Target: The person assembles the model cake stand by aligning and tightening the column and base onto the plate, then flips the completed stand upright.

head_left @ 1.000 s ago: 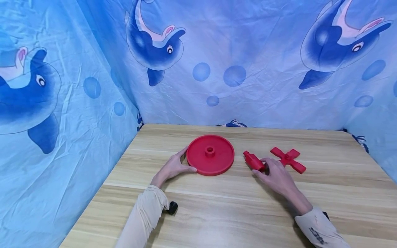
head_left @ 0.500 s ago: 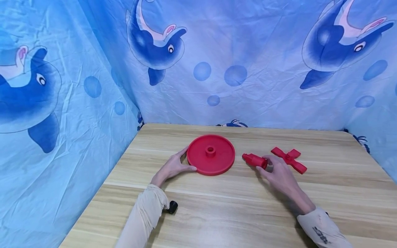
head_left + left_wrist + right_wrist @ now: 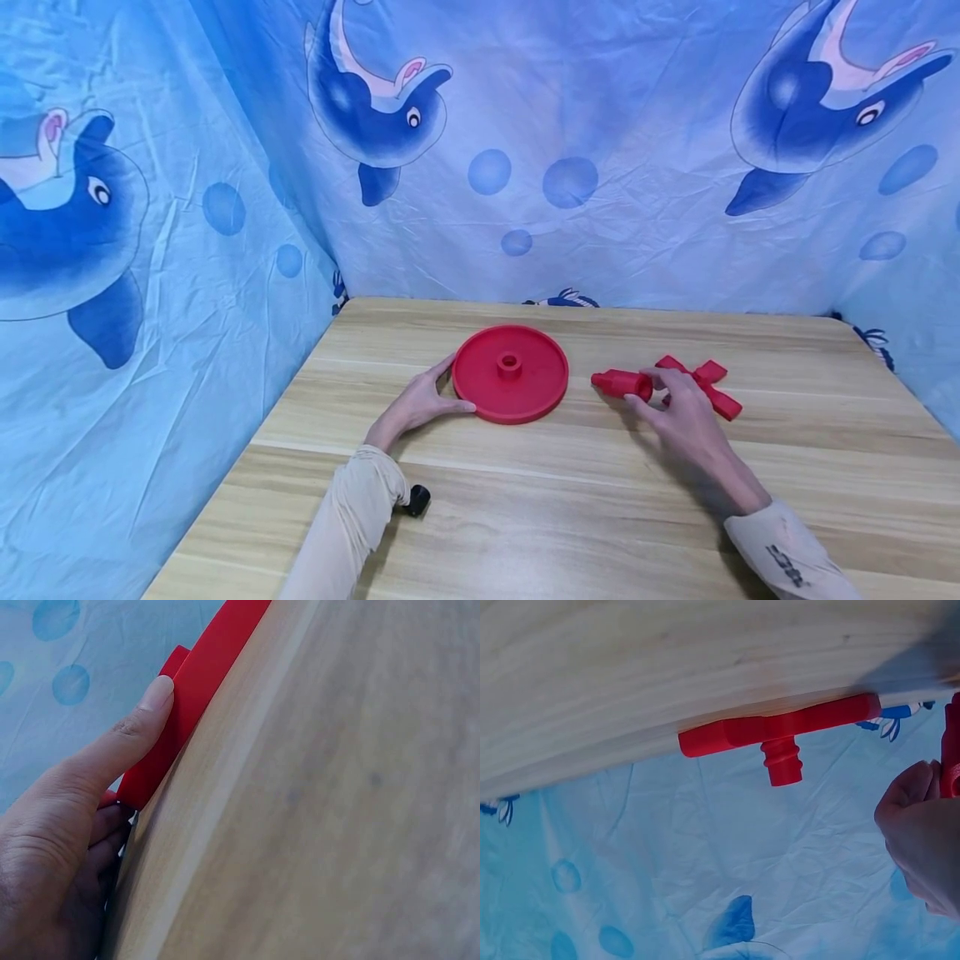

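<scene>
My left hand (image 3: 420, 402) grips a round red plate (image 3: 540, 383) by its left side. The plate has a raised rim and a short hollow post at its centre. In the left wrist view the thumb (image 3: 142, 720) lies along the rim's outer wall. To the right, my right hand (image 3: 686, 412) pinches a red bottle-shaped cylinder (image 3: 622, 383) at its wide, hollow end. Its narrow stepped tip points left toward the plate. Behind that hand lies a red four-armed cross piece (image 3: 722, 403); the right wrist view shows a ridged stub (image 3: 782, 761) standing from its middle.
Everything lies on a wood-grain table (image 3: 525, 508). A blue sheet (image 3: 637, 250) printed with dolphins hangs along the back and left side. Beside the left cuff sits a small black piece (image 3: 417, 502).
My right hand has shifted slightly right and away from me. The red cylinder has turned from slanting to nearly level, its tip pointing left. The left hand and plate have stayed put.
</scene>
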Demonstrator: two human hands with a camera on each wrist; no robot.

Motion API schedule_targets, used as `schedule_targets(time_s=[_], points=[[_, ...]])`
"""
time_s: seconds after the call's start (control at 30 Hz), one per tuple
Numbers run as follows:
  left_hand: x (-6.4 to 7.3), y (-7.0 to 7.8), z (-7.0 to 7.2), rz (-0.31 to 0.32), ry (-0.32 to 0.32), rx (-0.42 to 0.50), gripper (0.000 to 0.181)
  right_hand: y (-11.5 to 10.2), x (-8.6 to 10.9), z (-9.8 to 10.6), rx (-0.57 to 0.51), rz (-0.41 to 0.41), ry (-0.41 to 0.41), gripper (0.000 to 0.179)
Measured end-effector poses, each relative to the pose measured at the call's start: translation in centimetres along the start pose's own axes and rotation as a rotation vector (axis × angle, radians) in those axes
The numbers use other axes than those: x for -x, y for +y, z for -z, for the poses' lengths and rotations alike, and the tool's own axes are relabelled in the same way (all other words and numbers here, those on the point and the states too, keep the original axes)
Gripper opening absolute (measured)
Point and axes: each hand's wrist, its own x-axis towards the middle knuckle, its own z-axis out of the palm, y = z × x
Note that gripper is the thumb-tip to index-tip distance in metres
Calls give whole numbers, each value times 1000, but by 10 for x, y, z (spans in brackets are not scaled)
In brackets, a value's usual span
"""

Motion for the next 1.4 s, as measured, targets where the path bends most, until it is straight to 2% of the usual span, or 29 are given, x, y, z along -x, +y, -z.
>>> schedule_targets(time_s=[0.2,0.6,0.83,1.4], points=[[0,-3,1,-11,-1,9,110,-2,-4,3,4,61,62,55],[0,-2,2,5,-3,-3,111,-5,-13,2,-24,85,74,53],[0,0,1,10,-17,25,113,-14,-20,-2,-69,103,75,56],[0,-3,2,-12,-8,12,110,-36,-37,-22,-155,91,29,50]])
